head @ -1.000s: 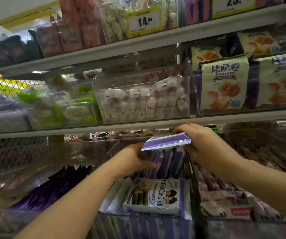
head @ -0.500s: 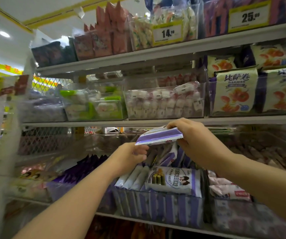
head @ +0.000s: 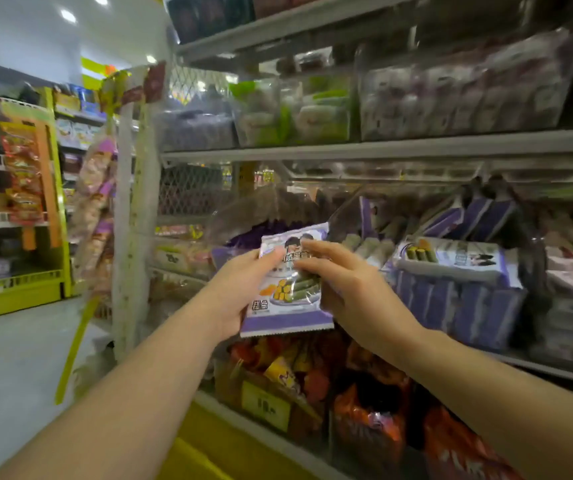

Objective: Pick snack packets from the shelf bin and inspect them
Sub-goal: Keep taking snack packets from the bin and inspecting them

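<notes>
1. Near the middle shelf, in front of its clear bins, a purple-and-white snack packet point(head: 288, 306) is held upright with its printed face toward the camera.
2. Left hand point(head: 240, 292) grips the packet's left edge, thumb pressed on the front near the top corner; its other fingers are hidden behind the wrapper.
3. Right hand point(head: 351, 289) holds the right side, its fingers point(head: 312, 244) slightly spread and curved across the front; whether the thumb is behind I cannot tell.
4. Just right of the hands, a shelf bin point(head: 458, 303) holds more purple packets, with one flat packet point(head: 451, 259) lying on top.
5. Below, orange snack bags point(head: 368, 420) sit beside a yellow price tag point(head: 266, 405).
</notes>
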{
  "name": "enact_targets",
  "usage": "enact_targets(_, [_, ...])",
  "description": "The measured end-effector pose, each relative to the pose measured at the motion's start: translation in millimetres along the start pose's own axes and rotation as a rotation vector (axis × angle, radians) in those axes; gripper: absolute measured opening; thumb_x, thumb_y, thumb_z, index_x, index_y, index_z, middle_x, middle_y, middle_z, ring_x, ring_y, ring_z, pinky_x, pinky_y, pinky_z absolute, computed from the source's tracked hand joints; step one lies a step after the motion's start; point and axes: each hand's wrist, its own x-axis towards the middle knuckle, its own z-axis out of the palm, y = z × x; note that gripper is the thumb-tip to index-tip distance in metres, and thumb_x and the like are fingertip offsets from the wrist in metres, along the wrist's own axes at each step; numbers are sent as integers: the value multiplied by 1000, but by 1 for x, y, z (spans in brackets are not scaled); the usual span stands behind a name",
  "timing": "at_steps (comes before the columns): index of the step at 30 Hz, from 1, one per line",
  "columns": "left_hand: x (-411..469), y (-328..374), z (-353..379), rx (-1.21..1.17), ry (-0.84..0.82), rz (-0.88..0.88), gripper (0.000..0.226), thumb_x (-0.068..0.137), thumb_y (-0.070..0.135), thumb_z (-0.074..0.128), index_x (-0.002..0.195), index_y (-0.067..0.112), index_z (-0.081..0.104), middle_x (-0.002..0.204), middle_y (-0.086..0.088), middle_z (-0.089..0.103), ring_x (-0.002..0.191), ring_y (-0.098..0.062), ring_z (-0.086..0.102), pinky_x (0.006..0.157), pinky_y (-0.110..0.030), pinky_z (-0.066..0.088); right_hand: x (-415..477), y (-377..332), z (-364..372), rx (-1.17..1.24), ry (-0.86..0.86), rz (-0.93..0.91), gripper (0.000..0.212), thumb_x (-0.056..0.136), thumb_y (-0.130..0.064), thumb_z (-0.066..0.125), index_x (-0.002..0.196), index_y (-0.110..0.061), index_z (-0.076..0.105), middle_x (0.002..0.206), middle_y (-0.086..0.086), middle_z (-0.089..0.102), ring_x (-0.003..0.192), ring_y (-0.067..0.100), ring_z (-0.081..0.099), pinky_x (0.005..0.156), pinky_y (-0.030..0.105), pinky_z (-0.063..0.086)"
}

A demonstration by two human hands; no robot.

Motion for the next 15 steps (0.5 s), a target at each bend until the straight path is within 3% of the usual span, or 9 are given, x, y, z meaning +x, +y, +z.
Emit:
enact_targets(3, [-21,-35,-25,-13,97,57,24,98,18,53,118,8,63,108,-18,72,98,-35,70,88,-51,54,-16,-10,41,210,22,96,58,92,10,48,142,-21,46,150,-11,34,131,-13,30,107,10,33])
enact_targets(4, [-28,-47,-32,-5,130,66,22,97,17,54,116,9,63,108,-17,72,98,-33,70,86,-50,55,-21,-13,54,332,57,181,54,96,3,47,143,-24,43,148,-14,35,128,-17,32,105,9,35])
enact_targets(7, [-48,-85,-50,26,192,78,24,92,17,60,116,14,60,109,-13,73,96,-30,72,82,-48,57,-34,-22,90,779,63,540,50,98,-27,53,145,-25,39,137,-10,53,112,-3,58,90,24,54])
enact_targets(9, [-60,-107,-57,59,189,69,36,85,21,65,119,17,57,110,-9,73,98,-30,71,86,-50,55,-40,-25,113,1004,41,722,48,94,-36,57,138,-19,49,119,-3,68,103,7,66,76,23,56])
enact_targets(12, [-69,-131,-63,63,199,65,45,77,26,68,120,20,57,111,-6,73,101,-29,70,89,-50,54,-46,-30,140,1230,82,848,30,94,-30,58,107,-5,68,101,15,74,99,33,69,83,46,57])
enact_targets(15, [-67,-147,-64,87,246,74,29,86,20,67,114,21,61,107,-5,74,98,-26,71,86,-47,55,-52,-29,157,1470,95,958,29,95,-22,56,108,1,67,102,23,72,97,38,69,85,48,57])
